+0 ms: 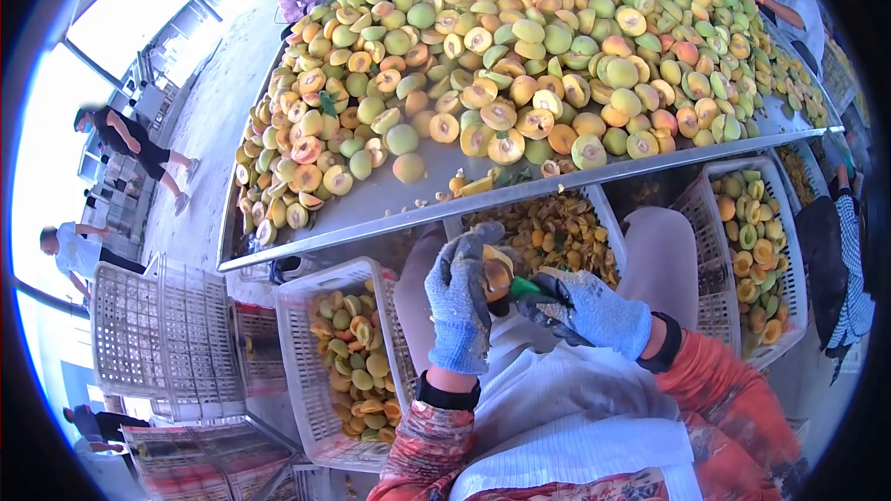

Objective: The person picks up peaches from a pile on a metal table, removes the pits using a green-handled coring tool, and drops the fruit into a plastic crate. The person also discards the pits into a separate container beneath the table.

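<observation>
My left hand [459, 301], in a blue and grey work glove, is closed around a halved apricot [497, 276], its cut face turned toward my right hand. My right hand [594, 308], gloved the same way, grips a green-handled tool [524, 288]. The tool's front end meets the apricot half, and its tip is too hidden to make out. Both hands are above my lap, just in front of the table edge. Beneath them, between my knees, stands a crate [608, 232] of orange and brown fruit scraps.
A metal-rimmed table [408, 220] ahead carries a heap of whole and halved apricots [520, 46]. White crates of apricot halves stand at my left [302, 362] and right [789, 288]. Stacked crates [167, 329] are farther left. Other people are around the table and in the left background.
</observation>
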The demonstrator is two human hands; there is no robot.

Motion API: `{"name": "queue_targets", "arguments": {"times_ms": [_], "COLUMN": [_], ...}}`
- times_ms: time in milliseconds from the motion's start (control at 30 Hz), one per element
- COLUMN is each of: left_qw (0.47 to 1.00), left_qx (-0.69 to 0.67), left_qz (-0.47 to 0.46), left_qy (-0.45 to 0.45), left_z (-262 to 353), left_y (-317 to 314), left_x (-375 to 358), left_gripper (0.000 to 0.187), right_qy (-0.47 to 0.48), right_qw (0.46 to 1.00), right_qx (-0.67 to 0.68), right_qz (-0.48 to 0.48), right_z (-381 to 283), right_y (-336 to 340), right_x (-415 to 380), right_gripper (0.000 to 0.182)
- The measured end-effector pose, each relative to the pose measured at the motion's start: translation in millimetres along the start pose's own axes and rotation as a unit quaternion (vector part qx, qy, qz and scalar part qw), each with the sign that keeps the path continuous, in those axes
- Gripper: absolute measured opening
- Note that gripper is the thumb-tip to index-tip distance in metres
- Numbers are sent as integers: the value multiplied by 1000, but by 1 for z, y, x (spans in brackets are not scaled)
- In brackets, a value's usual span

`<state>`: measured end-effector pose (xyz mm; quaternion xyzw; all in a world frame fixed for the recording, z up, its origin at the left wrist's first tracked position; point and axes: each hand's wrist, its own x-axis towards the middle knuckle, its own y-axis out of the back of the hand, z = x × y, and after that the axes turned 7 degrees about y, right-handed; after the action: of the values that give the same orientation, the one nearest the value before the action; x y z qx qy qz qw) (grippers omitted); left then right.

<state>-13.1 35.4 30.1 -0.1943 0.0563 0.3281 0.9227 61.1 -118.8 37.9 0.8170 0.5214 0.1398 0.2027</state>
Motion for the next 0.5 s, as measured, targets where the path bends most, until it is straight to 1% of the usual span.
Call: {"name": "queue_targets", "arguments": {"times_ms": [33, 67, 100, 133, 167, 200, 233, 267, 300, 333, 367, 400, 433, 467, 500], "left_qw": [996, 995, 991, 984, 989, 991, 991, 967, 986, 982, 979, 980, 979, 975, 977], "left_qx": [-93, -94, -132, -169, -128, -98, -73, 153, -47, 17, 36, 26, 36, 42, 42], "left_qz": [-12, -13, -35, -56, -67, -88, -116, -139, -148, -188, -200, -197, -182, -169, -159], "left_qy": [0, -4, -4, -9, -10, -3, 6, -147, 68, 20, 32, 23, 81, 141, 135], "left_z": [0, 1, 3, 7, 2, -4, -5, -28, -15, -30, -25, -38, -22, -7, -13], "left_y": [-3, -6, -7, -8, -6, -8, -13, -5, -9, -1, 1, 6, 7, 6, 10], "left_x": [3, 7, 9, 12, 12, 11, 6, 11, -1, 5, 2, 7, 3, -2, 0], "left_gripper": [40, 40, 41, 42, 45, 43, 43, 47, 54, 59, 55, 52, 51, 50, 50], "right_qy": [-64, -61, -80, -95, -107, -58, -79, -92, -92, -110, -67, -65, -53, -40, -32], "right_qw": [971, 972, 940, 892, 915, 856, 836, 831, 860, 842, 880, 908, 948, 977, 978], "right_qx": [226, 224, 312, 396, 323, 453, 501, 510, 460, 490, 425, 362, 273, 178, 180], "right_qz": [31, 31, 115, 193, 215, 242, 208, 202, 203, 201, 202, 199, 155, 114, 105], "right_z": [-1, -2, -5, -6, 0, 13, 26, 29, 44, 46, 24, 27, 47, 51, 51], "right_y": [0, -1, -4, -7, -9, -19, -18, -15, -14, -11, -5, -3, -3, -4, -7], "right_x": [-1, 1, 4, 10, 16, 24, 22, 22, 22, 22, 23, 23, 24, 28, 29], "right_gripper": [20, 20, 21, 22, 23, 24, 28, 26, 26, 26, 30, 35, 37, 40, 40]}}
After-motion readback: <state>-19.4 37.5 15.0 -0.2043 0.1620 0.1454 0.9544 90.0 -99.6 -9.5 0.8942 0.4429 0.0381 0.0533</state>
